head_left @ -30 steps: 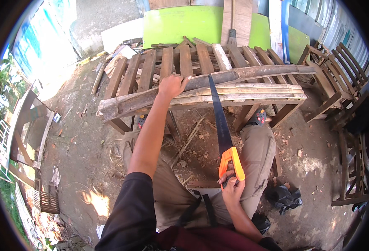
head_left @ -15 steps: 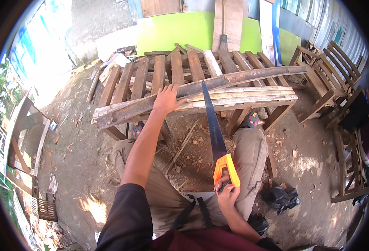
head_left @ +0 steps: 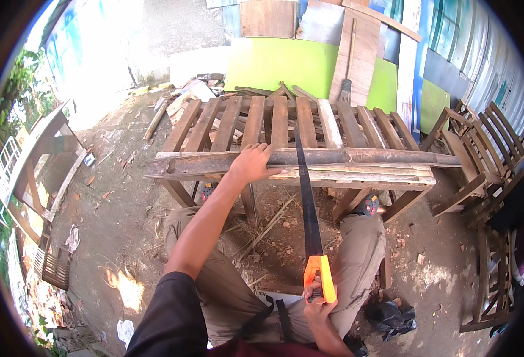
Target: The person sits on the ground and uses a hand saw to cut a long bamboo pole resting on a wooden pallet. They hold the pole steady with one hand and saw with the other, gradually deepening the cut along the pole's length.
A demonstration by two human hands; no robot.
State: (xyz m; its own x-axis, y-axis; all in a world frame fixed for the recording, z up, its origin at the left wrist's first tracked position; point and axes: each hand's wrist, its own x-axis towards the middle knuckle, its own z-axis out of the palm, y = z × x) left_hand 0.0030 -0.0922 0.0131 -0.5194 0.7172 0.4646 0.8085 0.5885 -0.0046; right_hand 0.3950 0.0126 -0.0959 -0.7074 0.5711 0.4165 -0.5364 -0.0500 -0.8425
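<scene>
A long brown bamboo pole [head_left: 402, 156], with a trough-like left end, lies along the near edge of a slatted wooden bench [head_left: 253, 122]. My left hand [head_left: 253, 163] grips it left of the middle, fingers over the top and thumb on the near side. In my right hand [head_left: 318, 300] is the orange handle of a handsaw [head_left: 309, 208], fingers wrapped through the grip. The saw's dark blade points away from me and crosses the bamboo just right of my left hand. Its tip reaches over the slats. How deep the teeth sit cannot be seen.
Pale wood strips [head_left: 363, 175] lie under the bamboo along the bench edge. Wooden chairs [head_left: 470, 154] stand at the right. A black plastic bag [head_left: 391, 318] rests by my right leg. Behind the bench, a broom [head_left: 346, 89] leans among boards near a green panel [head_left: 274, 65].
My right hand has pushed the saw forward, so its tip now extends farther beyond the bamboo. The left hand keeps its hold. The whole view has tilted up and turned.
</scene>
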